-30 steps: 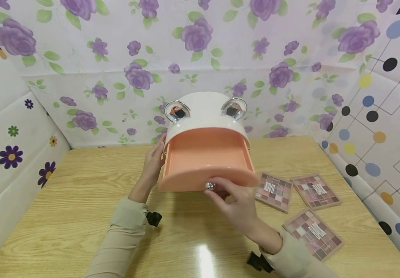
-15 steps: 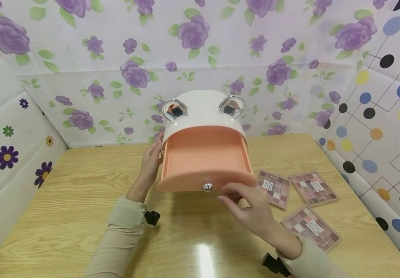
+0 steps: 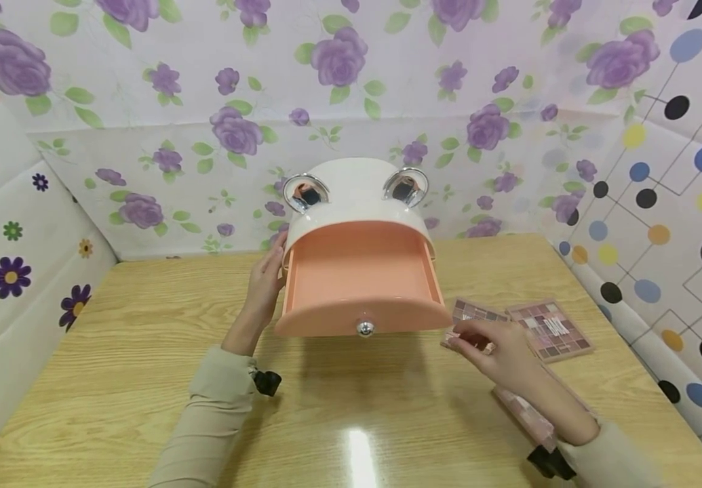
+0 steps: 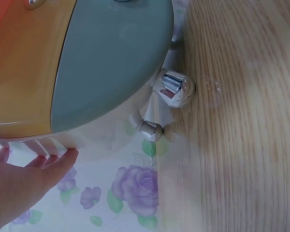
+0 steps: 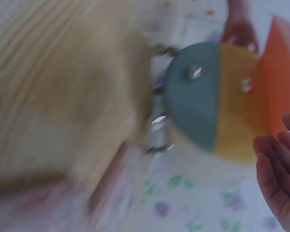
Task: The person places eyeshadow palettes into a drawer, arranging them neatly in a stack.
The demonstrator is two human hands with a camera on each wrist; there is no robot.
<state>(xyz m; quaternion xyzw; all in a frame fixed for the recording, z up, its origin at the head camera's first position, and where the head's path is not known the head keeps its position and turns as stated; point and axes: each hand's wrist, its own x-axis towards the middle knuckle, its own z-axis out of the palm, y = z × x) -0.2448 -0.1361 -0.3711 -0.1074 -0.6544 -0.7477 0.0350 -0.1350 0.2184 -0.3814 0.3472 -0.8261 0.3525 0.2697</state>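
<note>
A white storage box with drawers [image 3: 351, 193] and two shiny eye-like discs stands on the table. Its orange top drawer [image 3: 359, 274] is pulled out, a silver knob [image 3: 365, 328] on its front. In the left wrist view a yellow drawer [image 4: 26, 72] and a grey-green drawer [image 4: 116, 63] lie closed beneath. My left hand [image 3: 262, 288] rests its extended fingers against the box's left side. My right hand [image 3: 506, 349], fingers loosely bent and holding nothing visible, is over an eyeshadow palette [image 3: 471, 311] and partly hides it.
A second eyeshadow palette [image 3: 555, 332] lies to the right. Nearer the front is a third palette [image 3: 524, 410], largely covered by the right forearm. Short silver feet [image 4: 176, 89] hold the box up off the wooden table [image 3: 161, 305]. Flowered cloth [image 3: 235, 176] hangs behind.
My right hand has let go of the drawer knob and moved right to the nearest palette. The drawer stays pulled out, and my left hand keeps its place on the box.
</note>
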